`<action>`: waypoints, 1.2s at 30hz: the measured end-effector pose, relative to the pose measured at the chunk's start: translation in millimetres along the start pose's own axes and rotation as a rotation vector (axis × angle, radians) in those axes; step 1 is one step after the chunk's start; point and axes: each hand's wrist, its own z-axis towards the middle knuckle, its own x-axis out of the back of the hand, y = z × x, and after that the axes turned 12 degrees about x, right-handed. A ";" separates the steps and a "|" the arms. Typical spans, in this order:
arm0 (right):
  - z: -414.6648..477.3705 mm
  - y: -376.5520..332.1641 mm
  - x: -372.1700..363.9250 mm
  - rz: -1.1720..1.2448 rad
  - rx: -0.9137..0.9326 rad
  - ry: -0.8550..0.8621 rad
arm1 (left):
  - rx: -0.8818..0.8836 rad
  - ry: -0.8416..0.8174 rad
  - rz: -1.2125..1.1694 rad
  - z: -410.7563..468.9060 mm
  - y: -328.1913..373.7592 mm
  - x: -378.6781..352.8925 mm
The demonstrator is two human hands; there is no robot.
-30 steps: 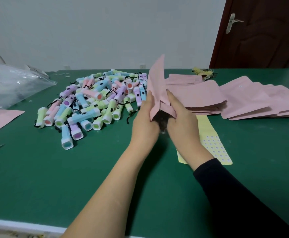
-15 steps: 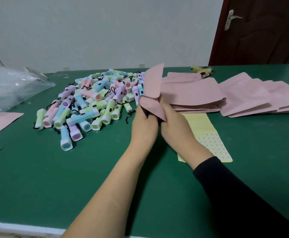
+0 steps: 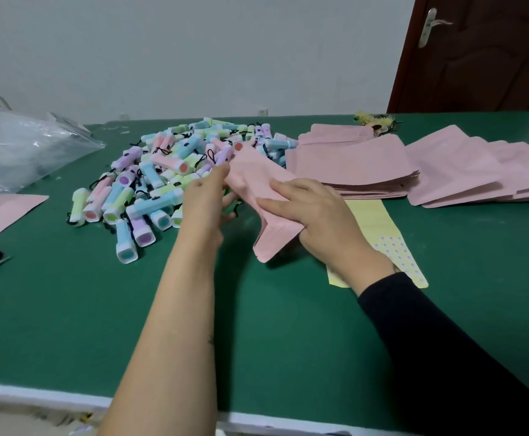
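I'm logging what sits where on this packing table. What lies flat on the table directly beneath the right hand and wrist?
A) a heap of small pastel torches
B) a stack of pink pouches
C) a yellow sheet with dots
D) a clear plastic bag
C: the yellow sheet with dots lies flat on the green table and runs under the right hand, which holds the pink pouch above it.

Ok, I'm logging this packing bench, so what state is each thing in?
pink pouch: bent, held by both hands
left hand: pinches the pouch's far end
right hand: grips the pouch's near end
flashlights: loose heap on the table
pouch stack: flat, piled
plastic bag: crumpled, lying down
door: shut
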 end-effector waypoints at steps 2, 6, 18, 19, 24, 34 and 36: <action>-2.5 2.6 1.5 0.033 0.015 0.062 | -0.003 0.124 0.011 6.6 6.4 11.8; -3.8 7.1 3.4 0.177 -0.002 0.153 | -0.007 0.126 -0.123 16.1 9.6 34.4; 6.1 -8.2 -2.8 0.706 -0.307 0.505 | 0.342 -0.991 -0.255 -35.7 -14.7 -39.0; 5.5 -10.5 -3.5 0.669 -0.289 0.489 | 0.346 -1.034 -0.280 -39.4 -17.3 -43.1; 4.1 -7.0 -7.0 0.384 -0.313 0.368 | 0.302 -1.121 -0.383 -41.0 -23.7 -42.9; 1.6 -1.5 -1.9 0.140 -0.440 0.452 | 0.388 -1.092 -0.380 -30.8 -26.2 -38.5; 0.1 -1.7 1.2 0.109 -0.454 0.459 | 0.406 -1.086 -0.376 -31.3 -27.6 -38.7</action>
